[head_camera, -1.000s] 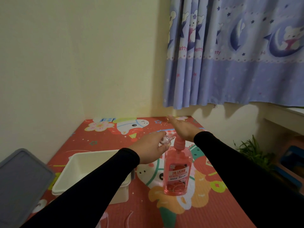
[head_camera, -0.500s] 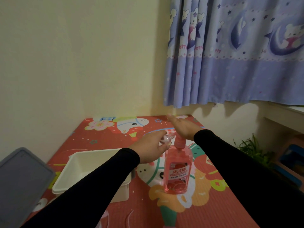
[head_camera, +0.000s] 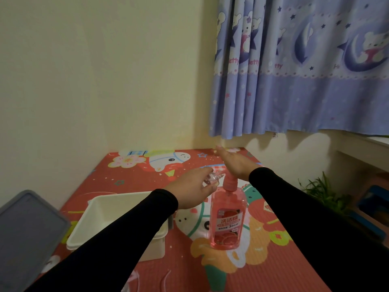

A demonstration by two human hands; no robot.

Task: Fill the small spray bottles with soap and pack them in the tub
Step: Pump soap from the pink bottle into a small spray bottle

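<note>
While the left hand (head_camera: 192, 190) curls its fingers around a small clear spray bottle (head_camera: 67, 179), tilted with its mouth just beside the pump spout, the right hand (head_camera: 236, 164) lies flat with straight fingers on the pump head of the pink dish-soap bottle (head_camera: 227, 220), whose label reads "洗洁精" and "3". That bottle, nearly full of pink liquid, stands upright on the red cartoon-print mat (head_camera: 273, 260). Just left of it sits the white plastic tub (head_camera: 117, 209), its contents hidden by the left sleeve, with a grey lid (head_camera: 25, 232) further left.
</note>
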